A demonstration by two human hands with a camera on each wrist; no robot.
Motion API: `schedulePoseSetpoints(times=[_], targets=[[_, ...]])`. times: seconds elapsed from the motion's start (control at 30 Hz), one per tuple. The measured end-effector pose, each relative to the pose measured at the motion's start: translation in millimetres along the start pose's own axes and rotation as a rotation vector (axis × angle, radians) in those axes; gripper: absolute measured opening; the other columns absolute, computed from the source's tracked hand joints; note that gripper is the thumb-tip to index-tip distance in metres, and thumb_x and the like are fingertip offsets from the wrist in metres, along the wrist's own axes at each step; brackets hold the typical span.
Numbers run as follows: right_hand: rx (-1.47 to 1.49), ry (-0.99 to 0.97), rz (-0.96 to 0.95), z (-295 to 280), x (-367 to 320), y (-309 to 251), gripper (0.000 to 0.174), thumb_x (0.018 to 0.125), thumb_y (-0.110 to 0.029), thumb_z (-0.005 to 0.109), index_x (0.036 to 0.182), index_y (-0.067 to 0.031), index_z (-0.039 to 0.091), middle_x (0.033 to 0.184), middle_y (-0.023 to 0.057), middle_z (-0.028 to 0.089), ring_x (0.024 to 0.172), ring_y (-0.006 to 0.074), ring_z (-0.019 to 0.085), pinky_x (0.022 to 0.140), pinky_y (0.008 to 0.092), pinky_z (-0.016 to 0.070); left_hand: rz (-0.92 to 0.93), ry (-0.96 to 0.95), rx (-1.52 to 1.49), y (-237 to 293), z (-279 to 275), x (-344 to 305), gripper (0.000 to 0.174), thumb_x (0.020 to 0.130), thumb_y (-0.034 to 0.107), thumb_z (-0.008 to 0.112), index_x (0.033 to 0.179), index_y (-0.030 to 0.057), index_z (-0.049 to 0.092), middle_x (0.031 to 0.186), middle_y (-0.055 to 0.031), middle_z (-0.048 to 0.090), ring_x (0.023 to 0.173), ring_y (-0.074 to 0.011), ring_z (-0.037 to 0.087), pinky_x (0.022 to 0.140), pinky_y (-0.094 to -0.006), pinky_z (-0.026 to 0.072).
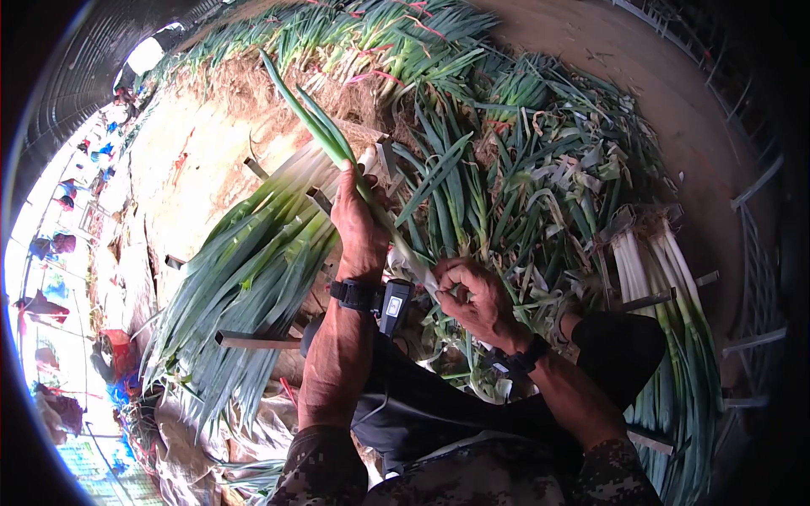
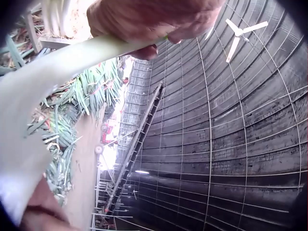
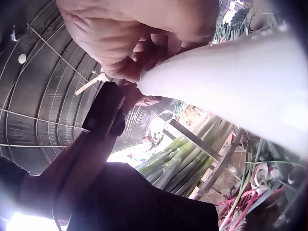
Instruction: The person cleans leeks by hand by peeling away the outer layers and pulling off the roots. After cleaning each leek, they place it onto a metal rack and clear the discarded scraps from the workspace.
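Camouflage sleeves [image 1: 321, 472] lowest in head view, both arms reaching forward. Left hand [image 1: 359, 221] wraps mid-stalk of one leek [image 1: 333, 143], green tip pointing up and away. Right hand [image 1: 474, 297] clenches white base end, just above dark trousers [image 1: 422, 405]. Cleaned bundle [image 1: 253, 261] lies in metal rack [image 1: 253, 341] at left, second white-stalked bundle [image 1: 675, 337] at right. Loose untidy heap [image 1: 506, 160] ahead, nobody touching it. Judgement: roughly midway, one stalk in hand, plenty left.
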State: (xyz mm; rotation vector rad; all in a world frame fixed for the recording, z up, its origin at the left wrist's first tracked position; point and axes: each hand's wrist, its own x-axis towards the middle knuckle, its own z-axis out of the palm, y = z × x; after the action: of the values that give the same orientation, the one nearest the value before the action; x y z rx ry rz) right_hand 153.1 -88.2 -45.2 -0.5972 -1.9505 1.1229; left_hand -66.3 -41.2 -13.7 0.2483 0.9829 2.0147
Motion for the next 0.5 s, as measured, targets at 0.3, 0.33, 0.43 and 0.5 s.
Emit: schedulePoseSetpoints(times=[0.3, 0.33, 0.43, 0.5], targets=[[-0.087, -0.095, -0.035, -33.8, -15.6, 3.1, 0.020, 0.073, 0.000, 0.070, 0.086, -0.0060, 0.056, 0.083, 0.0073, 0.063, 0.079, 0.0254, 0.063, 0.072, 0.0343, 0.0512, 0.102, 0.048, 0.001, 9.6, -16.4, 19.2, 0.026, 0.098, 0.036, 0.063, 0.100, 0.0106, 0.059, 0.082, -0.0012, 0.057, 0.065, -0.0133, 0.050, 0.056, -0.0269, 0.0407], [-0.133, -0.110, -0.059, -39.9, -18.4, 3.4, 0.020, 0.072, 0.000, 0.070, 0.085, -0.0062, 0.056, 0.082, 0.0074, 0.063, 0.078, 0.0260, 0.063, 0.071, 0.0348, 0.0506, 0.116, 0.047, -0.008, 12.0, -17.8, 21.1, 0.025, 0.098, 0.035, 0.063, 0.100, 0.0102, 0.059, 0.082, -0.0015, 0.057, 0.065, -0.0133, 0.050, 0.056, -0.0269, 0.0408], [-0.203, -0.150, -0.032, -55.2, -34.2, 7.2, 0.018, 0.071, -0.002, 0.070, 0.081, -0.0065, 0.056, 0.079, 0.0072, 0.060, 0.077, 0.0276, 0.060, 0.070, 0.0365, 0.0488, 0.182, 0.077, -0.019, 19.5, -21.6, 27.7, 0.027, 0.099, 0.034, 0.061, 0.100, 0.0075, 0.059, 0.081, -0.0022, 0.056, 0.065, -0.0125, 0.050, 0.056, -0.0260, 0.0413], [-0.269, -0.212, -0.003, -67.0, -50.0, 16.1, 0.018, 0.070, -0.005, 0.070, 0.080, -0.0071, 0.055, 0.076, 0.0078, 0.058, 0.074, 0.0293, 0.059, 0.068, 0.0385, 0.0489, 0.253, 0.093, 0.008, 26.3, -27.8, 31.7, 0.033, 0.099, 0.035, 0.061, 0.106, 0.0034, 0.061, 0.084, -0.0058, 0.059, 0.065, -0.0141, 0.053, 0.056, -0.0278, 0.0443]])
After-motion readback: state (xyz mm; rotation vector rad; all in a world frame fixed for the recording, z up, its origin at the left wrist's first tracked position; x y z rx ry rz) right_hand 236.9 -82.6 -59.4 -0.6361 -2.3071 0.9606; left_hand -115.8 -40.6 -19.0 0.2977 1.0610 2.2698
